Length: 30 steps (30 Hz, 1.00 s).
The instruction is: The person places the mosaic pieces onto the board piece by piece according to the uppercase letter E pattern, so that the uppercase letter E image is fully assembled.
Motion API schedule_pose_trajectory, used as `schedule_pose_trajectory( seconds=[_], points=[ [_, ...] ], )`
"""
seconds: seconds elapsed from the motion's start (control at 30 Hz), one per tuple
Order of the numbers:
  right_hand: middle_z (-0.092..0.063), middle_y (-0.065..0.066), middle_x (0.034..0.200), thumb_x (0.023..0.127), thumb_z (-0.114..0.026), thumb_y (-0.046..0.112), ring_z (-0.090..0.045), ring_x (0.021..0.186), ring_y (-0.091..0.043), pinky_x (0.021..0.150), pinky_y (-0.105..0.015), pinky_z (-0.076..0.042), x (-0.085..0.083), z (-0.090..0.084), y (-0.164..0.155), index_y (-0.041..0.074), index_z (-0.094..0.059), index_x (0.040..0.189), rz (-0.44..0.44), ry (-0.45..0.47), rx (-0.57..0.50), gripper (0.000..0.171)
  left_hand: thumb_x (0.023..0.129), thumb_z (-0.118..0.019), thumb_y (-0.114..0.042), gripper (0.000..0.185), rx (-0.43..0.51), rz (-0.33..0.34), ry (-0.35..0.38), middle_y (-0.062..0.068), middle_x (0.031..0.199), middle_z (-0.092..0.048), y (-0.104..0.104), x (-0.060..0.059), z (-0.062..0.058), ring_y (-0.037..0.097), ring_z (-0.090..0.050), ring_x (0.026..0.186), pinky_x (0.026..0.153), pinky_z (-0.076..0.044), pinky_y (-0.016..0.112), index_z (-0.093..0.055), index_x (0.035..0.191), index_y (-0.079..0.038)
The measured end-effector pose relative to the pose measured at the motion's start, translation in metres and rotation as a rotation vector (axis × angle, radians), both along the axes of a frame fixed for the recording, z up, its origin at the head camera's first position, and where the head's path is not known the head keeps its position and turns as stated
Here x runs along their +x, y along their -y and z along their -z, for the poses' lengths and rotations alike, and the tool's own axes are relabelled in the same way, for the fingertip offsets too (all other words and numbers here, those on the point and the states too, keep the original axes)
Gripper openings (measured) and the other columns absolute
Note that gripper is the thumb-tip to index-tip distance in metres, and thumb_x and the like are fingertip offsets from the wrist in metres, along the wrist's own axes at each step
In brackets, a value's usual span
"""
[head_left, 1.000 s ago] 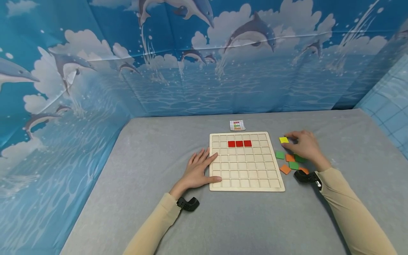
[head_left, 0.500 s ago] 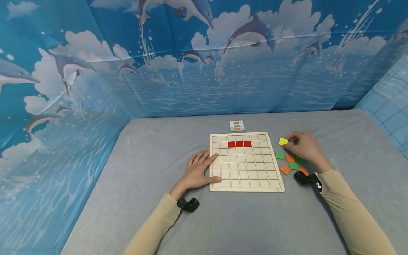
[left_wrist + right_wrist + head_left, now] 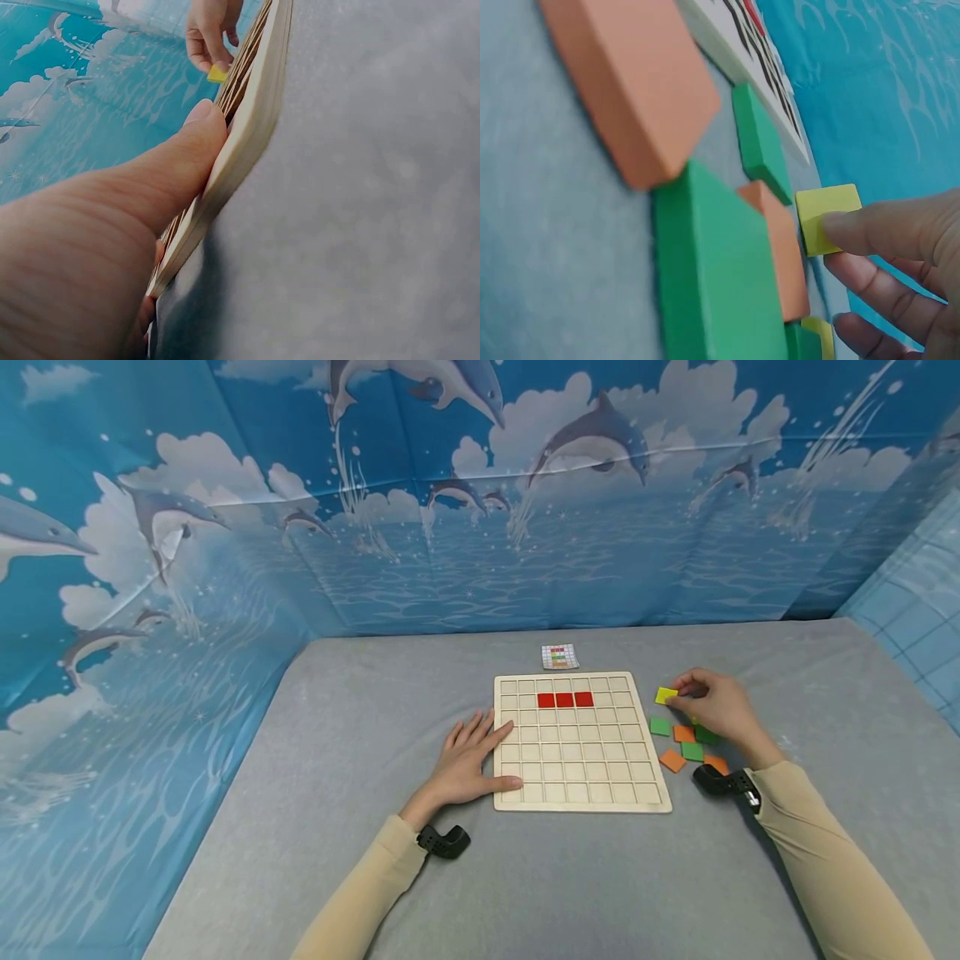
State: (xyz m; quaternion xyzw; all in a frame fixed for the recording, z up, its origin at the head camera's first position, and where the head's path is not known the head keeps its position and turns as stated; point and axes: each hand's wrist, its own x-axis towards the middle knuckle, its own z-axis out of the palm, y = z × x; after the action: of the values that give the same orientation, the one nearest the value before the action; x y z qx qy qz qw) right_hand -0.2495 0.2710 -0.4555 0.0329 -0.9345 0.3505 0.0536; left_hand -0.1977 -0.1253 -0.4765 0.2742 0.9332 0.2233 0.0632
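My right hand [image 3: 715,702] pinches a square yellow tile [image 3: 666,695] between thumb and fingers, beyond the right side of a wooden grid board [image 3: 577,752]. In the right wrist view the thumb lies flat across the face of that yellow tile [image 3: 829,199]. My left hand [image 3: 467,764] lies spread at the board's left edge, with thumb and index finger on its surface and the other fingers reaching past the edge. Three red tiles [image 3: 565,700] sit side by side in a row near the board's far side. The left wrist view shows the thumb [image 3: 176,169] over the board's rim.
Loose green tiles [image 3: 660,727] and orange tiles [image 3: 672,761] lie right of the board, some partly beneath the right hand. Another yellow tile [image 3: 821,335] peeks out behind them. A small printed grid card [image 3: 559,657] lies beyond the board. A dolphin-patterned cloth [image 3: 480,568] hangs behind the grey table.
The yellow tile has shifted slightly toward the near side and turned a little in the right hand's pinch. The left hand and board stay in place.
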Motion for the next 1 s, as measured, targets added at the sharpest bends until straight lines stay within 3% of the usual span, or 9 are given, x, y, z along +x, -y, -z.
schedule_pose_trajectory(
  seconds=[0.3,0.53,0.8,1.0],
  points=[
    [-0.059,-0.015,0.091,0.091,-0.065,0.017,-0.051,0.077,-0.026,0.058,-0.03,-0.041,0.003,-0.007,0.013,-0.002,-0.06,0.101,-0.009,0.036,-0.083,0.022,0.084,-0.062,-0.057,0.086,0.009,0.008,-0.008,0.007,0.158,-0.006,0.0,0.0,0.001,0.023,0.002,0.143,0.111,0.003,0.046,-0.022,0.153,-0.024],
    [-0.059,-0.014,0.093,0.093,-0.064,0.027,-0.054,0.078,-0.027,0.06,-0.03,-0.045,0.003,-0.012,0.037,0.0,-0.059,0.106,-0.098,0.113,-0.255,0.03,0.084,-0.062,-0.058,0.086,0.001,0.0,-0.004,0.007,0.158,-0.005,-0.001,0.0,0.001,0.022,0.003,0.143,0.111,0.003,0.045,-0.021,0.153,-0.025],
    [-0.06,-0.015,0.095,0.091,-0.066,0.019,-0.059,0.08,-0.028,0.067,-0.032,-0.049,0.001,-0.013,0.067,-0.003,-0.058,0.109,-0.218,0.208,-0.43,0.029,0.084,-0.062,-0.057,0.086,0.002,0.0,-0.001,0.006,0.158,-0.005,-0.001,0.0,0.001,0.023,0.003,0.143,0.111,0.003,0.045,-0.021,0.153,-0.025],
    [-0.063,-0.015,0.093,0.091,-0.066,0.015,-0.063,0.08,-0.03,0.069,-0.034,-0.051,-0.002,-0.014,0.089,-0.002,-0.061,0.107,-0.271,0.261,-0.431,0.024,0.084,-0.062,-0.057,0.086,0.01,0.001,-0.01,0.008,0.158,-0.006,0.0,-0.001,0.001,0.023,0.002,0.143,0.111,0.003,0.045,-0.022,0.153,-0.024]
  ],
)
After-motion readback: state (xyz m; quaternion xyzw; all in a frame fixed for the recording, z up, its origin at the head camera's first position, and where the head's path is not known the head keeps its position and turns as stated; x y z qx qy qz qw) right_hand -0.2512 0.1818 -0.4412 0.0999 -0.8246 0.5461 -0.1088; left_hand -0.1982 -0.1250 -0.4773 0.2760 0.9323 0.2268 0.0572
